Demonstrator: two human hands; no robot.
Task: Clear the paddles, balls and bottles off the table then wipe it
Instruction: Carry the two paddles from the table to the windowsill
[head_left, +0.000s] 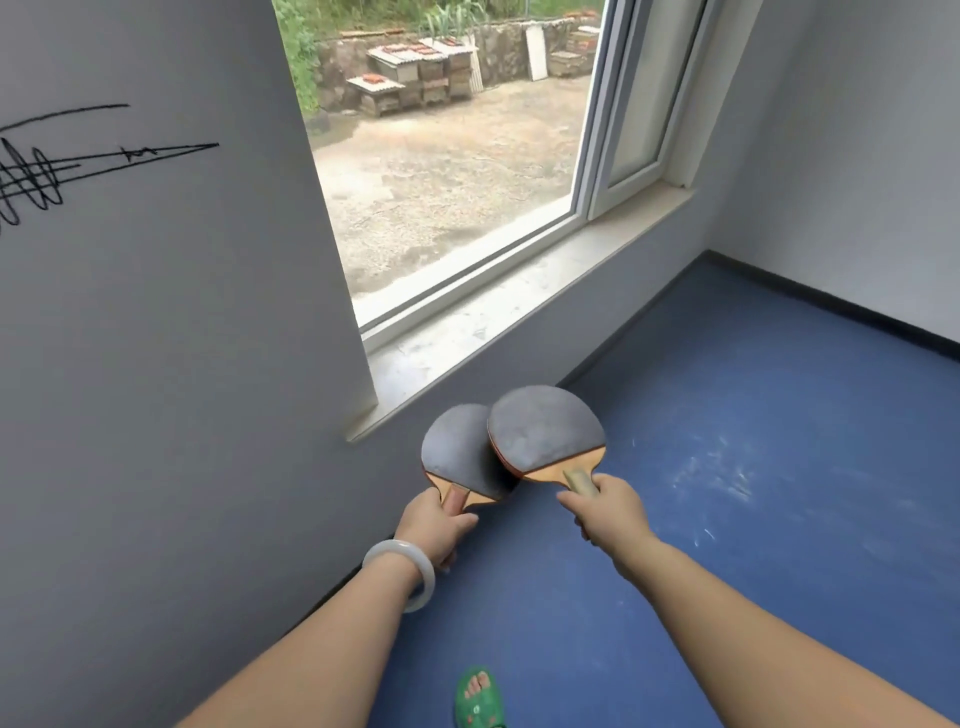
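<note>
I hold two table tennis paddles out in front of me, above the blue floor and just below the window sill. My left hand (437, 526) grips the handle of the left paddle (457, 452), which has a dark grey face. The handle of the right paddle (545, 428) is gripped by my right hand (610, 506). Its grey blade overlaps the left paddle's blade, and a red edge shows underneath. No table, balls or bottles are in view.
A stone window sill (498, 317) runs diagonally just beyond the paddles, under a large window. A grey wall (156, 364) with black scribbles stands at left. The blue floor (753, 467) spreads to the right, scuffed white. My foot in a green sandal (475, 699) is at the bottom.
</note>
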